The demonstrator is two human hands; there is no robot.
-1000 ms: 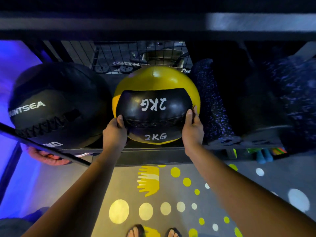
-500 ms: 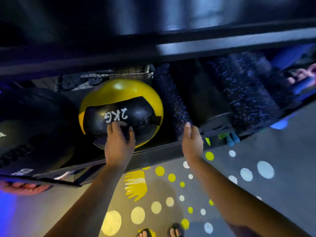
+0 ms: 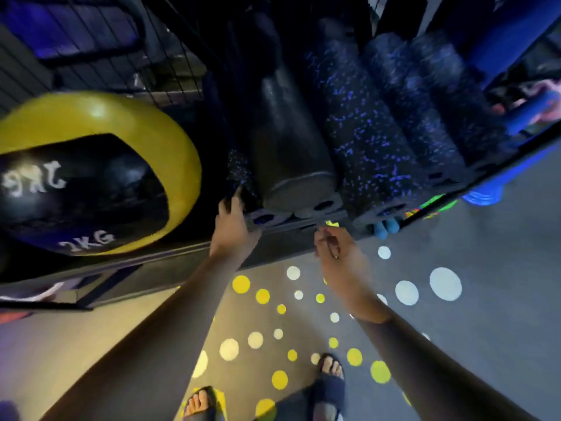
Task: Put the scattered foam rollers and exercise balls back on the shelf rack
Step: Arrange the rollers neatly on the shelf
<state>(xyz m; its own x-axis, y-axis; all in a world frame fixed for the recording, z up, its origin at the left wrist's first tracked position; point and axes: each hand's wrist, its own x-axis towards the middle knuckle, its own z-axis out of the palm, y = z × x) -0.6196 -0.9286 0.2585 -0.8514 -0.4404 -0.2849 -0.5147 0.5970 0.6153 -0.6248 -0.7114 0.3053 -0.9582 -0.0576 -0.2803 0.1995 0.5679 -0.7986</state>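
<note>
A yellow and black 2KG exercise ball [image 3: 100, 123] sits on the shelf rack [image 3: 182, 253] at the left, with no hand on it. To its right several foam rollers lie side by side on the same shelf: a short speckled roller [image 3: 239, 171], a smooth black roller [image 3: 291, 141] and blue-speckled rollers [image 3: 364, 138]. My left hand [image 3: 233, 226] reaches to the shelf's front edge, its straight fingers touching the end of the short speckled roller. My right hand [image 3: 340, 253] hangs just below the shelf edge, blurred, fingers loosely curled and holding nothing.
A wire mesh panel [image 3: 170, 62] backs the rack. Light blue items [image 3: 385, 229] and bright coloured things lie under the shelf at the right. The grey floor [image 3: 485, 329] carries yellow and white dots. My sandalled feet [image 3: 331, 375] stand close to the rack.
Both hands have left the yellow ball. My left hand moved right to the short speckled roller's end. My right hand dropped from the shelf edge. The view swung right and closer.
</note>
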